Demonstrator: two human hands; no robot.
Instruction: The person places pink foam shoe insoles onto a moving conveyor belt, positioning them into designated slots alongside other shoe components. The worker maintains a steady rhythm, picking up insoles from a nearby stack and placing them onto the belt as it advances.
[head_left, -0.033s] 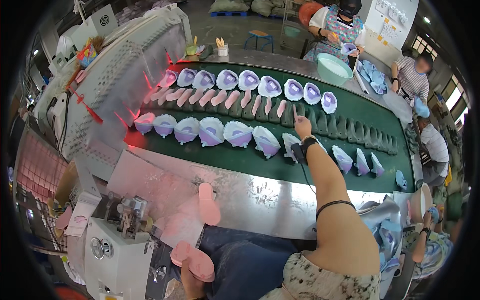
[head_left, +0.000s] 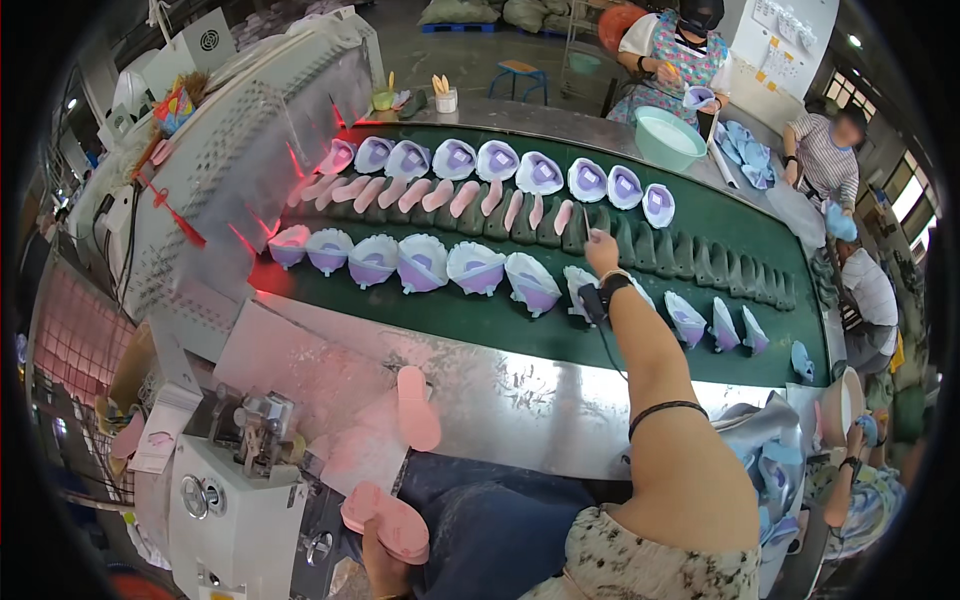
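At the lower left, my left hand [head_left: 380, 560] is closed around a stack of pink insoles [head_left: 385, 518]. My right arm stretches over the green conveyor belt [head_left: 420, 307]. The fingers of my right hand [head_left: 601, 250] are drawn together beside a dark green shoe last [head_left: 573, 232] in the middle row; a thin upright strip shows at the fingertips, too small to name. To the left, pink insoles [head_left: 437, 195] lie on the lasts, while those to the right are bare. Purple and pale-blue shoe uppers [head_left: 422, 262] line both sides of the row.
A single pink insole [head_left: 418, 408] lies on the metal ledge [head_left: 510, 400] before me. A perforated machine housing [head_left: 230, 150] glows red at the belt's left end. A white machine [head_left: 225, 520] stands lower left. Across the belt, a person works near a green basin [head_left: 668, 138]; others sit at right.
My right hand has shifted slightly, its fingers drawing back a little toward me from the lasts. The left hand and its stack stay put. A striped-shirted person's hand at right has moved.
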